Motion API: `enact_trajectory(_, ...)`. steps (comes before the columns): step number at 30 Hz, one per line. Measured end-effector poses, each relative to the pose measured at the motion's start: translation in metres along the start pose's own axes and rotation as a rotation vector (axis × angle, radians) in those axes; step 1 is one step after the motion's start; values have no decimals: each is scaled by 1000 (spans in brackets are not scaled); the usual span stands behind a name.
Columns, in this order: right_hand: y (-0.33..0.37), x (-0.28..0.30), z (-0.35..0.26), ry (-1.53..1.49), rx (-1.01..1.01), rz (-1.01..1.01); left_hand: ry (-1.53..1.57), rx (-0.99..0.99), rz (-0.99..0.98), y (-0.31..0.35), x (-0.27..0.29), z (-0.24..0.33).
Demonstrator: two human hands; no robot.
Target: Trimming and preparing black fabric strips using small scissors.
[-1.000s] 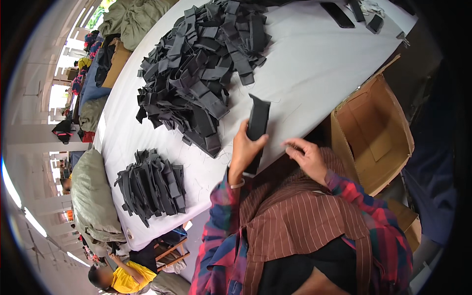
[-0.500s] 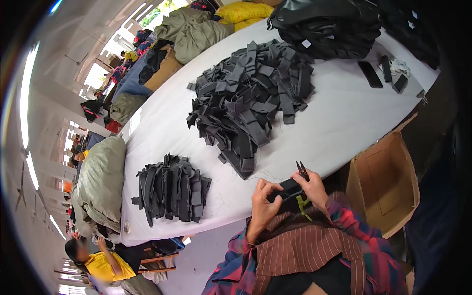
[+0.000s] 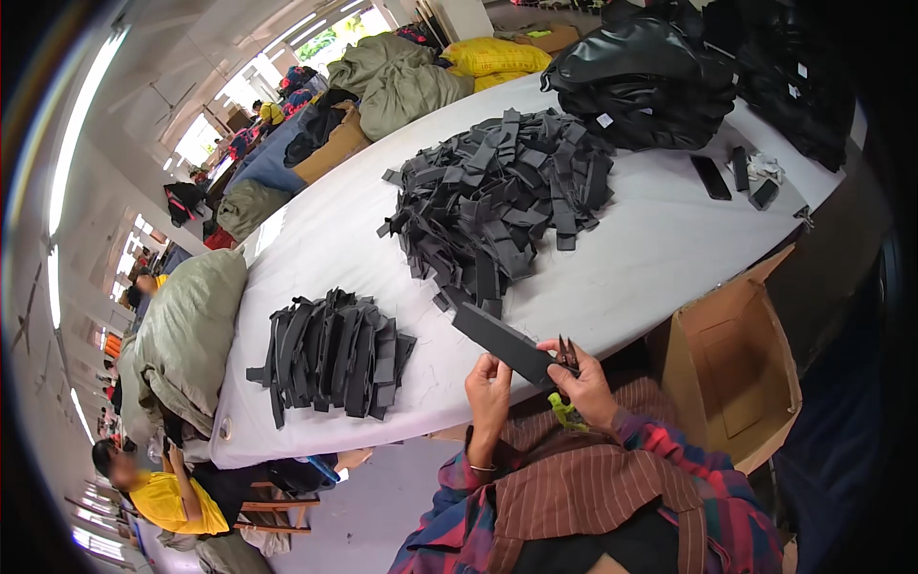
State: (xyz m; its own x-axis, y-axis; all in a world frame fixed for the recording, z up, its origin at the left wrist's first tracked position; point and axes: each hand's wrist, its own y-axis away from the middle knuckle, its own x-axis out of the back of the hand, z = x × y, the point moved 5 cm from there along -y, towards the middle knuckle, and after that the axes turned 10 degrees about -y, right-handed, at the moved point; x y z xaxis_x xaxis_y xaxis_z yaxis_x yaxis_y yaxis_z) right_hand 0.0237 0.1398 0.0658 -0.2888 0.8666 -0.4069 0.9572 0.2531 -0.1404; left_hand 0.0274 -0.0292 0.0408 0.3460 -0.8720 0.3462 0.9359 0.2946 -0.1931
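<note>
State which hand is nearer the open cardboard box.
Right. The right hand, holding snips, is to the left of the cardboard box, apart from it; the left hand is farther to the left, beyond the right one.

Both hands (image 3: 589, 392) curled (left (image 3: 489, 390) seemingly pinching).

Is a white-topped table (image 3: 660, 258), carrying a loose heap of dark grey strips (image 3: 502, 191), a neater stack (image 3: 335, 354) to the left, black bundles (image 3: 641, 81), a black phone (image 3: 710, 178), small black pieces (image 3: 740, 168), crumpled white material (image 3: 767, 165).
</note>
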Motion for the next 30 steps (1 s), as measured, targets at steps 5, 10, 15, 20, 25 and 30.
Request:
enact_trajectory(5, 27, -10, 14, -21, -69, -8, 482, 174, -308, 39, -5, -5)
enact_trajectory(10, 41, -24, 14, 36, -114, -26, 593, 161, -327, 61, -13, -5)
enact_trajectory(15, 56, -37, 10, 39, -93, -152, 762, 131, -173, 43, -7, -1)
enact_trajectory(20, 65, -25, 12, 314, -88, -238, 834, 51, -174, 42, 2, 10)
enact_trajectory(25, 54, -12, -21, 572, 122, -90, 838, -14, -211, 51, 7, 6)
enact_trajectory(30, 37, -20, -32, 789, 501, -103, 880, 52, -246, 58, -1, 5)
